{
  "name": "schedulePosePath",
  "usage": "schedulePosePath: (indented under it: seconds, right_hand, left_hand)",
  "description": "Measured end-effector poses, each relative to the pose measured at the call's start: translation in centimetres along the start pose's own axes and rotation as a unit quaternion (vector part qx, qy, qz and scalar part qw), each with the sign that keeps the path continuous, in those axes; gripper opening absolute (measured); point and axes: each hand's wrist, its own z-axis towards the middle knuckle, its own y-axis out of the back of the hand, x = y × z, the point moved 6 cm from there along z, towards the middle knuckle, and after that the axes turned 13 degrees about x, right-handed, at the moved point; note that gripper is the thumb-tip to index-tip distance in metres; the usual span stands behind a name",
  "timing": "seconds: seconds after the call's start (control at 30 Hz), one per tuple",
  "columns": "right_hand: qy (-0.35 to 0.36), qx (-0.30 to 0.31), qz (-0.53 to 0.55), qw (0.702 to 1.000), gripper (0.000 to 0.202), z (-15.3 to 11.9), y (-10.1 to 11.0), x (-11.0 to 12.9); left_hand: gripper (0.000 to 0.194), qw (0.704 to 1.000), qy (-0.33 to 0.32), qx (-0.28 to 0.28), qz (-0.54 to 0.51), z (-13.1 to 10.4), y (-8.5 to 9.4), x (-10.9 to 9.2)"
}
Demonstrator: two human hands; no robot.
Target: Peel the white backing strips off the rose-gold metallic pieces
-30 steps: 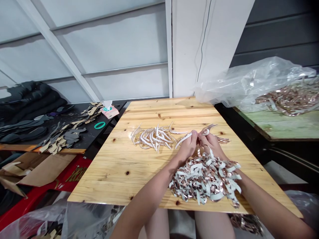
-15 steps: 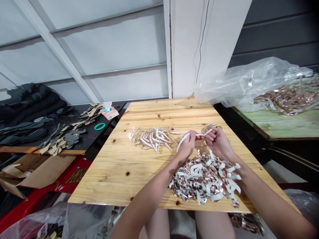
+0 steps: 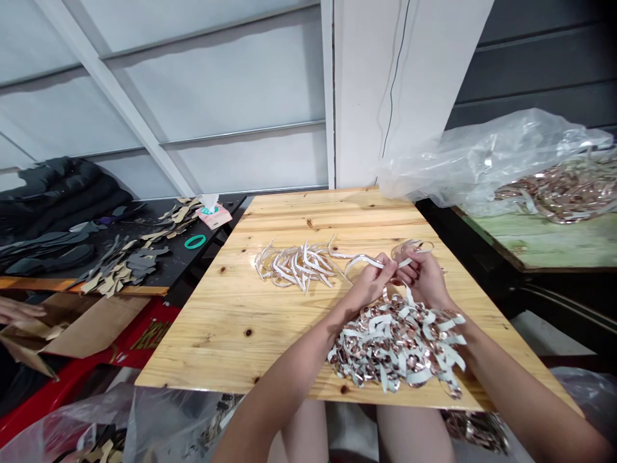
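Note:
My left hand [image 3: 377, 278] is closed on a thin white strip [image 3: 359, 258] whose free part curves out to the left above the wooden table [image 3: 202, 341]. Close beside it, my right hand [image 3: 424, 273] pinches the strip's other part, a short light piece showing between the two hands. Right below both hands lies a big heap of curled white and rose-gold strips [image 3: 395, 347]. Left of my left hand sits a looser pile of narrow white strips [image 3: 299, 265]. A few thin strips curl behind my right hand's fingers.
At left, a black table bears cut pieces [image 3: 118, 267], a green ring [image 3: 195, 242] and a tissue pack [image 3: 214, 217]. A person's hand [image 3: 19, 310] is over a cardboard box [image 3: 96, 325]. At right, a plastic bag [image 3: 506, 151] lies beside shiny strips [image 3: 569, 186].
My left hand has moved right, closer to my right hand, and the strip now arches out from it. Another person's hand has appeared at the box on the left.

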Motion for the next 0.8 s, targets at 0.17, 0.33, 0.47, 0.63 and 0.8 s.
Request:
schedulePosePath:
  seconds: [0.17,0.33,0.47,0.63,0.8]
  right_hand:
    - [-0.008,0.055,0.09,0.994,0.034,0.2,-0.2,0.8]
    - [0.003,0.065,0.153,0.986,0.037,0.3,0.3,1.2]
    - [0.0,0.064,0.184,0.981,0.039,0.3,0.6,1.6]
    - [0.01,0.051,0.19,0.98,0.042,0.3,1.2,2.9]
    - [0.036,0.025,0.158,0.986,0.038,0.2,1.5,3.6]
  left_hand:
    - [0.041,0.999,0.008,0.035,0.021,-0.1,-0.5,-0.6]
    - [0.042,0.991,0.025,0.043,0.122,0.1,0.0,-0.3]
    - [0.041,0.986,0.041,0.05,0.156,-0.1,0.0,-0.6]
    - [0.039,0.98,0.042,0.039,0.189,-0.4,0.4,-0.7]
    - [0.041,0.985,0.038,0.043,0.165,-0.3,0.2,-0.2]
